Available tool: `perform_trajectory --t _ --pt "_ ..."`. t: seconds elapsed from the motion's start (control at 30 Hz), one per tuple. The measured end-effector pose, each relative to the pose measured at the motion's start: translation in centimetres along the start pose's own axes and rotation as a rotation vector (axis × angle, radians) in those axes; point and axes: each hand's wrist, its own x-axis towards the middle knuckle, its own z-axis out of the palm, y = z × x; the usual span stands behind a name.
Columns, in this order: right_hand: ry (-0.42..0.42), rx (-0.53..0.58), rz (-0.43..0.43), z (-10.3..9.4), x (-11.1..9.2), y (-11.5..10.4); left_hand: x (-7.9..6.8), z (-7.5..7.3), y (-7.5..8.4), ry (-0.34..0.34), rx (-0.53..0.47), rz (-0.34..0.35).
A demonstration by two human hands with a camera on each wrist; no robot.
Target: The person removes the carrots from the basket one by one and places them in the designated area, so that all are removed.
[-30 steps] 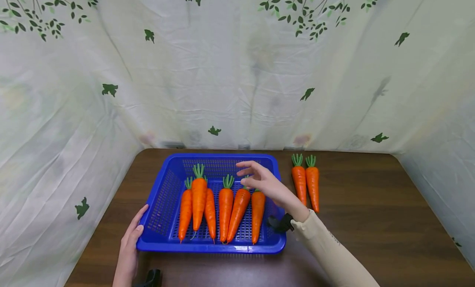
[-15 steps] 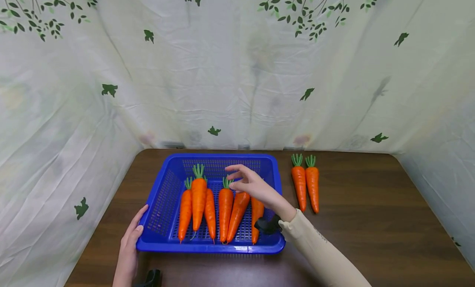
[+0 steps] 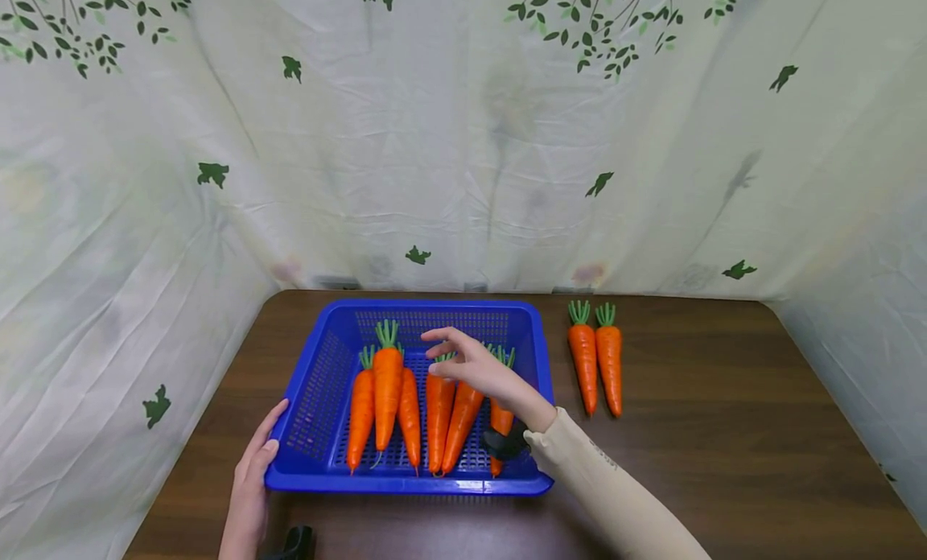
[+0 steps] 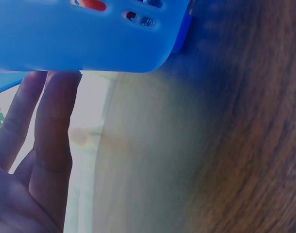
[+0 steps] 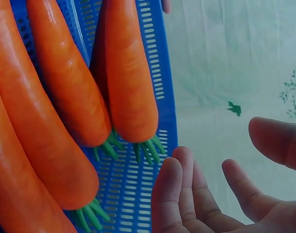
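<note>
A blue perforated plastic basket [image 3: 405,485] stands on the table with several orange carrots in it, their green stem ends toward the far side. In its left part one carrot [image 3: 389,399] lies on top of two others; further right lie more carrots [image 3: 462,423] side by side. My left hand [image 3: 252,471] touches the basket's near left corner, and the left wrist view shows straight fingers [image 4: 53,126] against its wall. Above the right group hovers my right hand [image 3: 478,371], slightly bent fingers spread apart from the thumb and holding nothing, as the right wrist view confirms.
Two more carrots [image 3: 610,371] lie side by side on the brown wooden table [image 3: 724,431], right of the basket. A pale curtain [image 3: 463,142] with leaf prints surrounds the table at the back and sides. A black strap [image 3: 295,544] shows by the left wrist.
My right hand has moved left above the basket, from the rightmost carrots to over the middle ones, holding nothing throughout. The left hand, basket and carrots stay in place.
</note>
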Motion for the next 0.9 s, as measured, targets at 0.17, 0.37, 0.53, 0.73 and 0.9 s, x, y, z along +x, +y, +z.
perform_trajectory --t 0.17,0.37,0.53,0.73,0.9 --pt "0.003 0.010 0.028 0.3 0.3 0.2 0.1 0.1 0.1 -0.007 -0.001 0.007" --pt "-0.002 -0.015 0.048 0.8 1.0 0.4 0.0 0.2 0.2 -0.003 -0.003 0.002" --pt "-0.024 -0.034 0.068 1.4 1.6 0.2 0.0 0.3 0.2 0.001 -0.007 -0.009" --pt "-0.036 -0.071 0.090 2.2 2.3 0.0 -0.1 0.1 0.2 0.003 0.010 -0.028" --pt "-0.038 -0.091 0.105 2.7 2.9 -0.1 0.0 0.0 0.3 0.001 0.020 -0.046"
